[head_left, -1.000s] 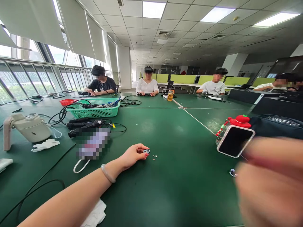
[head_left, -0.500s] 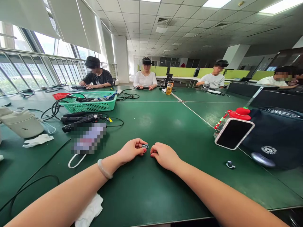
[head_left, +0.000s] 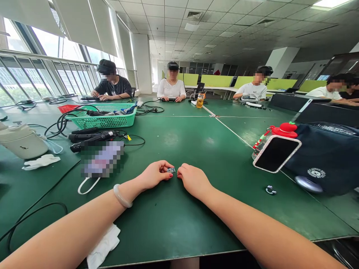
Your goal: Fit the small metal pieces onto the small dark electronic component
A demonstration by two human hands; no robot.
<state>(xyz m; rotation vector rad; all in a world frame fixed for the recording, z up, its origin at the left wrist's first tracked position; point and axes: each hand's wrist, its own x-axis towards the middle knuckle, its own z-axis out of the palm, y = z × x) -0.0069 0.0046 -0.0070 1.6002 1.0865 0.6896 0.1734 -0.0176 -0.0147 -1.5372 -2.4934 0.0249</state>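
In the middle of the green table [head_left: 174, 138], my left hand [head_left: 153, 175] pinches a small circuit board [head_left: 171, 170] between thumb and fingertips. The board is dark with bluish and silvery bits; its details are too small to read. My right hand [head_left: 194, 179] is close by on the other side, a small gap from the board. Its fingers are curled together into a pinch, and whatever may be between them is hidden. Both forearms reach in from the front edge, with a pale bangle [head_left: 122, 196] around the left wrist.
On the left are a green basket [head_left: 106, 120] with cables, black devices [head_left: 92, 139], a blurred phone-like object [head_left: 103, 160] and a tissue [head_left: 104, 246]. On the right stand a leaning phone [head_left: 277, 154], a dark bag [head_left: 331, 157] and earbuds [head_left: 270, 190]. Several people sit across the table.
The camera view has tilted and shifted slightly. My left hand still holds the circuit board, and the right hand stays beside it with fingers curled, its fingertips slightly shifted.
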